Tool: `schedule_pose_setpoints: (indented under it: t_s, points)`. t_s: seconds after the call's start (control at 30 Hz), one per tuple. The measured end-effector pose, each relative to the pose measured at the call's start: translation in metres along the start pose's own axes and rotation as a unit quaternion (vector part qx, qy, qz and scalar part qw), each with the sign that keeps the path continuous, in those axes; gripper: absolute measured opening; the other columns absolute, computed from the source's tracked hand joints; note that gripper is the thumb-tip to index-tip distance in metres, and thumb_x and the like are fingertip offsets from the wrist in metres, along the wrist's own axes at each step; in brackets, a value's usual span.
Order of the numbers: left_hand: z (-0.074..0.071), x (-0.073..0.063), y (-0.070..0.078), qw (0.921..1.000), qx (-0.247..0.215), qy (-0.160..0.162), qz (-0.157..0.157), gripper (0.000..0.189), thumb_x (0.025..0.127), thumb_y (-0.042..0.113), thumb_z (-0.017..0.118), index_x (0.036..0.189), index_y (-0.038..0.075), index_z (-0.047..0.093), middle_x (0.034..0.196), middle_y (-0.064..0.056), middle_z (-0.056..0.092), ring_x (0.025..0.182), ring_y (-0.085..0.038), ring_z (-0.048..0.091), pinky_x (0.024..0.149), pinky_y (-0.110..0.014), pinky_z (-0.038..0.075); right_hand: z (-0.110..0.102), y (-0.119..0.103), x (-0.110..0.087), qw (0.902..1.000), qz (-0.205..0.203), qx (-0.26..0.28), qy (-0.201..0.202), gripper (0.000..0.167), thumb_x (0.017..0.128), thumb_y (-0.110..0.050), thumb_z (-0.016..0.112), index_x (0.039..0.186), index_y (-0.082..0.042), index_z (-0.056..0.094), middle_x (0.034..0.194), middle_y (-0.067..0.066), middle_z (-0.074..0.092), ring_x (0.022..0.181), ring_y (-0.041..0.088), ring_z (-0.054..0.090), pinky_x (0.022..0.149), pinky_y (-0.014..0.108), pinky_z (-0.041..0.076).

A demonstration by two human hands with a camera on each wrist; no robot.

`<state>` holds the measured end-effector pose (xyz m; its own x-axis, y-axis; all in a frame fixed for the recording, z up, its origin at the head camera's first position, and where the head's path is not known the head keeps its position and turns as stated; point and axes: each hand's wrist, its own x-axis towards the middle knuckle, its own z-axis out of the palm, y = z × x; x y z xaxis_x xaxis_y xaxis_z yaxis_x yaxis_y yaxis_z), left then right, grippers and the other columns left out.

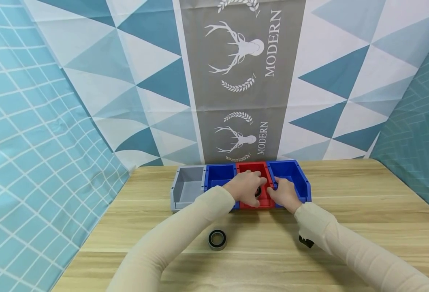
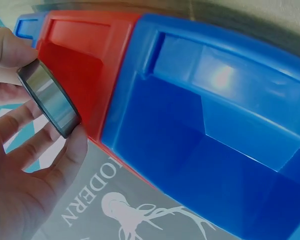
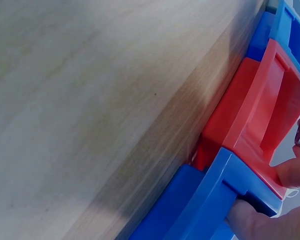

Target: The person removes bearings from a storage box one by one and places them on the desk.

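A: What has the left hand [image 1: 244, 185] got?

B: A ring-shaped bearing [image 2: 51, 100], pinched between the thumb and spread fingertips, at the red bin [image 2: 87, 37].

A: And the right hand [image 1: 286, 194]?

B: Its thumb and a finger grip the adjoining walls of the red bin and the end blue bin [image 3: 205, 205].

A: So which step is this?

B: Placing or lifting the bearing, I'd judge, with the right hand steadying the bins; one moment doesn't settle which. Placing calls for lowering it clear of the walls, then letting go; lifting calls for keeping the pinch past the front lip.

A: Further out?

B: A second bearing [image 1: 218, 246] lies on the counter [image 1: 258, 267] in front of the bins. A dark piece [image 1: 306, 242] sits partly behind the right sleeve [image 1: 320, 227]; I can't name it.

A: What else is hidden?

B: In the head view the left hand covers most of the held bearing, so I can't tell whether it touches the bin's floor. The right wrist view cuts it off at the edge.
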<state>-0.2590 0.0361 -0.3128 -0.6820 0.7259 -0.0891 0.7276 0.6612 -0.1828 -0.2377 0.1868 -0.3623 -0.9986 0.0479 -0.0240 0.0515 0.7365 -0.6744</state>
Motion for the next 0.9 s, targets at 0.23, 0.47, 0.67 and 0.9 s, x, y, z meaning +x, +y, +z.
schedule_pose_setpoints:
  t_s: [0.23,0.47,0.67,0.9]
  points:
    - [-0.001,-0.003,0.003,1.0,0.001,0.005,0.007,0.058,0.075,0.044,0.075,0.127,0.024,0.058,0.12,0.001,0.061,0.1,-0.016,0.06,0.095,-0.031,0.052,0.0,0.0,0.001,1.0,0.001,0.0,-0.003,0.057,0.093,-0.016,0.054,0.141,0.011,0.037,0.14,0.033,0.045,0.123,0.045,0.053,0.097,0.051,0.047]
    - [-0.004,-0.011,0.006,0.9999,-0.014,-0.006,0.003,0.063,0.076,0.043,0.075,0.133,0.022,0.055,0.129,0.0,0.059,0.11,-0.019,0.06,0.1,-0.034,0.05,-0.001,-0.001,0.0,1.0,-0.001,0.001,-0.002,0.058,0.093,-0.016,0.054,0.141,0.011,0.037,0.14,0.032,0.045,0.121,0.044,0.055,0.098,0.051,0.047]
    - [-0.003,-0.019,0.007,0.9998,-0.016,-0.008,0.007,0.065,0.076,0.042,0.075,0.134,0.021,0.055,0.128,-0.001,0.059,0.109,-0.02,0.061,0.1,-0.035,0.05,-0.001,-0.001,0.0,1.0,-0.007,0.002,0.0,0.058,0.093,-0.015,0.054,0.141,0.011,0.036,0.136,0.033,0.049,0.112,0.041,0.061,0.093,0.049,0.051]
    - [-0.003,-0.025,0.009,0.9997,-0.02,-0.007,0.011,0.066,0.075,0.041,0.075,0.135,0.021,0.054,0.127,-0.001,0.06,0.107,-0.02,0.061,0.097,-0.035,0.052,0.0,0.0,-0.001,1.0,-0.008,0.001,0.001,0.057,0.093,-0.015,0.055,0.141,0.011,0.037,0.132,0.033,0.053,0.097,0.034,0.065,0.088,0.046,0.055]
